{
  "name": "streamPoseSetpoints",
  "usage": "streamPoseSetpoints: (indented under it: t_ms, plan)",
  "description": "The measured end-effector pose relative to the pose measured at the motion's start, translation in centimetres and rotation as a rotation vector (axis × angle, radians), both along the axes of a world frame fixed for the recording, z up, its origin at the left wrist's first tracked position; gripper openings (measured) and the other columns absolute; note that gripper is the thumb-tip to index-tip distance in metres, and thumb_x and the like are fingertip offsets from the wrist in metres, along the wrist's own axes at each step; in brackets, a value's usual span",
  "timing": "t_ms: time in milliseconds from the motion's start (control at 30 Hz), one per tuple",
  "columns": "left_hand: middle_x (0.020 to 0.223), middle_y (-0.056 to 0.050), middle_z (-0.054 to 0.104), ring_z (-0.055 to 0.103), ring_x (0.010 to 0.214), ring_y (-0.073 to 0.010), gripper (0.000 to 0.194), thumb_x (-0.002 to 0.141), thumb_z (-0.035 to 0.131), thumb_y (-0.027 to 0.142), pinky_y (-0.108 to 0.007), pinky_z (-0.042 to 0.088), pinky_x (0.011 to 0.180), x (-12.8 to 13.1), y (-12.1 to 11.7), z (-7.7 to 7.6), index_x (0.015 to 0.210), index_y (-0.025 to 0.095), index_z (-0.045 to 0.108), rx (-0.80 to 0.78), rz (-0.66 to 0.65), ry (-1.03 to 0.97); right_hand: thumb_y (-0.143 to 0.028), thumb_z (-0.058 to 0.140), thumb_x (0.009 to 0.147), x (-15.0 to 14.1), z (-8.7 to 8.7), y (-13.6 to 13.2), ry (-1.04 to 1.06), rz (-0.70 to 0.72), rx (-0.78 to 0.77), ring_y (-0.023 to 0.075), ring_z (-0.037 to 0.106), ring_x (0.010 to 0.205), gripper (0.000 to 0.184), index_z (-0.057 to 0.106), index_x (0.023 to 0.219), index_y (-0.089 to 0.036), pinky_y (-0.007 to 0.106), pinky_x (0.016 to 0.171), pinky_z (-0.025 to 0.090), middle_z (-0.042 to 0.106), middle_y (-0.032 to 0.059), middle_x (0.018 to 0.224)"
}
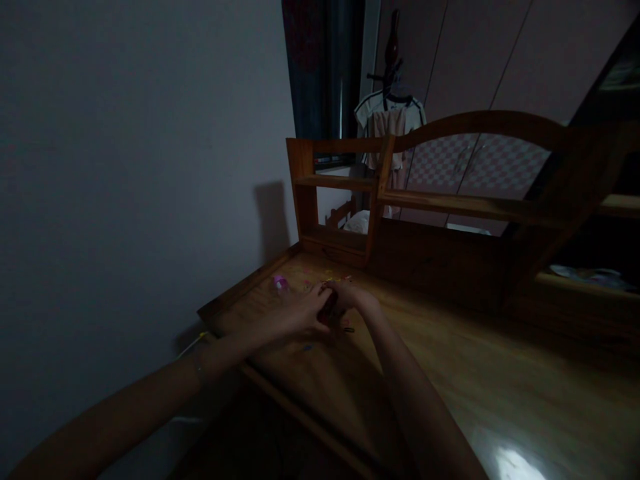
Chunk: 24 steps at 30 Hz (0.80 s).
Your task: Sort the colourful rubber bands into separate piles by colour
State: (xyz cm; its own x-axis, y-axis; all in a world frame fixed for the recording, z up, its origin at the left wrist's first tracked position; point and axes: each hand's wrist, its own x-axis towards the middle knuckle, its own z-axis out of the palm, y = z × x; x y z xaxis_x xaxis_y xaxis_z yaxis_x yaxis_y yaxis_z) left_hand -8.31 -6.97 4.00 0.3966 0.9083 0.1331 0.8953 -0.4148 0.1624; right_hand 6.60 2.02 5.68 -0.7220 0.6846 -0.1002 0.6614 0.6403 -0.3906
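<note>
My left hand (pixel 311 308) and my right hand (pixel 349 295) meet over the far left part of a wooden desk. Between them is a small dark red object (pixel 329 308), with the fingers of both hands curled around it; its kind is too dark to make out. A small clear container with a purple top (pixel 279 283) is just left of my left hand. Tiny coloured pieces (pixel 330 273) lie scattered behind my hands. A small dark clip-like piece (pixel 349 330) rests below my right hand, and a little blue piece (pixel 307 347) is closer to me.
The wooden desk (pixel 450 353) extends to the right, with a bright reflection near its front. A wooden shelf unit (pixel 376 200) rises along its back edge. On the left stands a plain wall (pixel 150 167). Clothes (pixel 390 123) hang on a stand beyond, before pink cabinets (pixel 465 60).
</note>
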Motion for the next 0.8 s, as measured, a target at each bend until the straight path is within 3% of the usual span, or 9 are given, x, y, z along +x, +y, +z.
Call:
streamPoseSetpoints:
  t_ms: [100,200,400,533,700,800]
  plan:
    - [0.138,-0.020,0.040,0.043,0.124,-0.0414,0.100,0.058,0.082,0.046,-0.051,0.036,0.102,0.5,0.4,-0.8,0.141,0.018,0.035,-0.011,0.070,-0.029,-0.011,0.070,0.068,0.2,-0.1,0.3,0.039,-0.007,0.004,0.0267,0.066,0.102,0.036,0.071,0.103,-0.018,0.030,0.088,0.050,0.071,0.0102,0.107]
    - [0.132,-0.016,0.047,0.050,0.118,-0.0343,0.087,0.068,0.075,0.031,-0.045,0.040,0.099,0.3,1.6,-1.2,0.144,0.020,0.032,-0.025,0.067,-0.122,-0.014,0.068,0.073,1.2,0.2,0.8,0.093,-0.040,-0.011,0.0256,0.069,0.092,0.028,0.070,0.101,-0.015,0.028,0.076,0.053,0.072,0.0104,0.099]
    - [0.108,-0.011,0.066,0.060,0.102,-0.0278,0.037,0.080,0.060,0.018,-0.036,0.045,0.090,-0.5,4.8,-0.5,0.117,0.015,0.061,-0.036,0.058,-0.275,-0.021,0.071,0.078,3.7,1.7,1.9,0.219,-0.026,-0.147,0.0158,0.069,0.083,0.034,0.066,0.111,-0.018,0.018,0.067,0.053,0.072,0.0045,0.102]
    - [0.107,-0.008,0.068,0.062,0.098,-0.0241,0.030,0.086,0.055,0.022,-0.031,0.045,0.086,-0.9,6.0,0.8,0.115,0.016,0.064,-0.015,0.085,-0.308,-0.016,0.075,0.071,4.4,2.7,1.7,0.241,-0.046,-0.315,0.0169,0.069,0.082,0.052,0.061,0.121,-0.017,0.021,0.065,0.056,0.070,0.0079,0.108]
    - [0.118,-0.012,0.060,0.055,0.111,-0.0298,0.041,0.082,0.064,0.027,-0.037,0.042,0.094,-0.6,3.4,2.1,0.122,0.019,0.059,0.037,0.095,-0.173,-0.010,0.077,0.064,4.6,3.3,1.1,0.041,-0.169,-0.373,0.0201,0.070,0.083,0.060,0.061,0.122,-0.019,0.027,0.063,0.059,0.067,0.0122,0.117]
    - [0.106,-0.010,0.063,0.057,0.103,-0.0324,0.040,0.067,0.077,0.025,-0.040,0.043,0.092,-0.5,0.4,1.8,0.105,0.020,0.066,-0.134,0.004,-0.208,-0.010,0.085,0.051,4.4,2.9,0.6,-0.213,-0.203,-0.508,0.0241,0.071,0.074,0.052,0.071,0.101,-0.012,0.031,0.061,0.059,0.073,0.0133,0.092]
